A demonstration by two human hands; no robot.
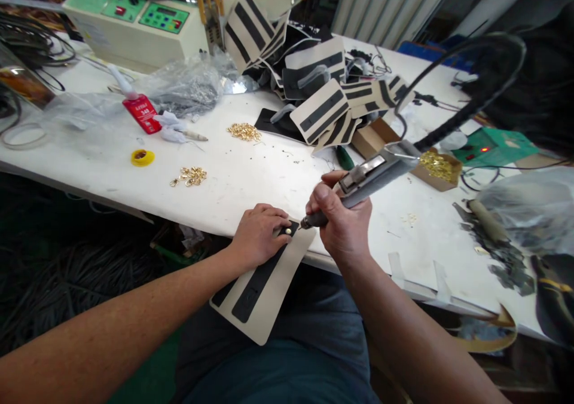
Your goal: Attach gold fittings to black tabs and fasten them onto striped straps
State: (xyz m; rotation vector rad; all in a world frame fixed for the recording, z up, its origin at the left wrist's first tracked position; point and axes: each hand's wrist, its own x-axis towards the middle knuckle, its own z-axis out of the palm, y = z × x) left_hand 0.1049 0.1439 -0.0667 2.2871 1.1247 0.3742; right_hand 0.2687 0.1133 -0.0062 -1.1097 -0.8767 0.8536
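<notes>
A beige panel with black strips [278, 293] slopes from the table's front edge down over the lap. My left hand [260, 236] presses on its upper end, fingers closed about a black strip end that bears a small round gold piece [288, 231]. Wrapped round a grey powered screwdriver [368, 183] is my right hand [343, 219]. The driver's tip points left and down, close beside the gold piece; whether it touches the panel I cannot tell.
On the white table [237, 183] lie small gold parts [192, 176], a yellow ring [142, 157] and a red glue bottle [142, 114]. Striped panels [318, 111] are piled at the back. A carton of gold parts [439, 168] stands right, below the driver's looping cable [475, 111].
</notes>
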